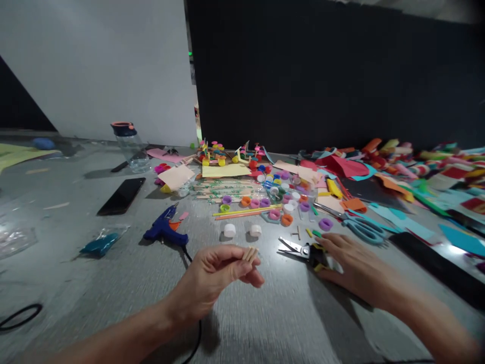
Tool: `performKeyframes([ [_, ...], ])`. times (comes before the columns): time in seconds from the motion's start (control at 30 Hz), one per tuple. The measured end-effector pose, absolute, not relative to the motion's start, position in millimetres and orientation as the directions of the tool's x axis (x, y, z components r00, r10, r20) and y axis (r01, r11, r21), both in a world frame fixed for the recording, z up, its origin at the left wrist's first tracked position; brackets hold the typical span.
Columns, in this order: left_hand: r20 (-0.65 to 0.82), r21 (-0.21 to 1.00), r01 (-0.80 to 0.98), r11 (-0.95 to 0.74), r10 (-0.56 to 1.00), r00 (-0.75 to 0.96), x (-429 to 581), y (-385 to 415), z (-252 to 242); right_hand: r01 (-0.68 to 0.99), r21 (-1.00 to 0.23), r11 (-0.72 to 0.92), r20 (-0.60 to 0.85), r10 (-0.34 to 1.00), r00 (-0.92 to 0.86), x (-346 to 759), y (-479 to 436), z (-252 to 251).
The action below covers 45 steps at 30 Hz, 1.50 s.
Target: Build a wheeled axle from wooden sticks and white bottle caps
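Wooden sticks (250,253): being pinched between thumb and fingertips of left hand (212,278). Cutters (293,247), at 3 o'clock from sticks: handles being hidden under right hand (356,268); its grip cannot be told.

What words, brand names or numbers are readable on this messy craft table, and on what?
Nothing here can be read.
Blue glue gun: any label too blurred.
Black phone: screen dark.
Clear jar: no label visible.
Coloured paper pieces: plain, no print visible.
Wooden sticks in the left hand: bare.
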<state>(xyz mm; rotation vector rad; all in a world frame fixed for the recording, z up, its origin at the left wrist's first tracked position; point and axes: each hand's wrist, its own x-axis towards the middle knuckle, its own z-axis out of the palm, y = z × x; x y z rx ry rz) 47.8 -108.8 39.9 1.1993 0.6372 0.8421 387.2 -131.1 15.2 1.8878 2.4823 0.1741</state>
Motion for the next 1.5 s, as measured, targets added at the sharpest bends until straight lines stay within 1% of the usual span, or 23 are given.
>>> performKeyframes([
  [0.07,0.02,0.97,-0.213,0.113,0.842,0.539,47.3,-111.5,43.9,0.961,0.093,0.262,0.035,0.963,-0.266,404.7,-141.8,4.7],
  [0.2,0.057,0.992,-0.128,0.012,0.851,0.522,46.6,-113.0,48.0,0.937,0.04,0.346,0.09,0.933,-0.348,416.6,-146.1,-3.6],
  [0.27,0.083,0.995,-0.083,-0.047,0.856,0.51,46.1,-112.1,47.0,0.925,0.036,0.379,0.104,0.919,-0.381,415.3,-144.6,-4.6],
  [0.37,0.11,0.994,-0.064,-0.09,0.864,0.492,45.3,-110.5,43.4,0.911,0.007,0.412,0.113,0.905,-0.41,410.1,-146.1,-5.9],
  [0.47,0.142,0.99,-0.065,-0.126,0.865,0.481,45.7,-110.0,40.6,0.897,-0.039,0.44,0.194,0.884,-0.425,395.7,-154.1,-1.1],
  [0.57,0.202,0.975,-0.012,-0.223,0.858,0.472,46.9,-110.0,39.6,0.873,-0.013,0.487,0.335,0.825,-0.455,367.7,-161.8,14.8],
  [0.63,0.256,0.952,0.029,-0.303,0.847,0.466,46.9,-109.8,39.3,0.846,-0.019,0.533,0.364,0.792,-0.49,346.1,-162.4,29.3],
  [0.7,0.293,0.928,0.077,-0.364,0.844,0.449,45.6,-109.3,38.8,0.815,-0.08,0.574,0.336,0.785,-0.521,328.3,-159.2,42.8],
  [0.77,0.311,0.906,0.13,-0.403,0.842,0.441,43.6,-108.8,38.0,0.801,-0.111,0.589,0.335,0.781,-0.528,317.2,-154.7,51.9],
  [0.83,0.329,0.884,0.166,-0.437,0.834,0.442,41.7,-108.3,36.9,0.8,-0.118,0.588,0.347,0.78,-0.521,312.6,-151.4,55.5],
  [0.93,0.374,0.853,0.176,-0.492,0.81,0.451,40.0,-107.9,35.7,0.802,-0.139,0.581,0.338,0.789,-0.513,312.6,-150.7,54.2],
  [1.03,0.372,0.848,0.179,-0.498,0.802,0.468,39.9,-107.3,37.5,0.792,-0.166,0.588,0.307,0.794,-0.525,315.1,-153.4,52.4],
  [1.17,0.325,0.876,0.157,-0.457,0.798,0.508,40.8,-106.0,42.0,0.79,-0.131,0.598,0.319,0.78,-0.538,318.1,-156.4,54.7],
  [1.27,0.335,0.874,0.147,-0.463,0.793,0.509,41.4,-105.6,42.1,0.795,-0.125,0.594,0.319,0.783,-0.535,318.3,-156.7,58.4],
  [1.37,0.345,0.856,0.172,-0.488,0.787,0.512,40.8,-106.0,40.0,0.789,-0.147,0.596,0.303,0.787,-0.538,317.0,-156.6,60.9],
  [1.5,0.332,0.839,0.223,-0.496,0.792,0.512,39.3,-106.8,38.9,0.788,-0.142,0.6,0.331,0.779,-0.533,317.1,-157.5,58.5],
])
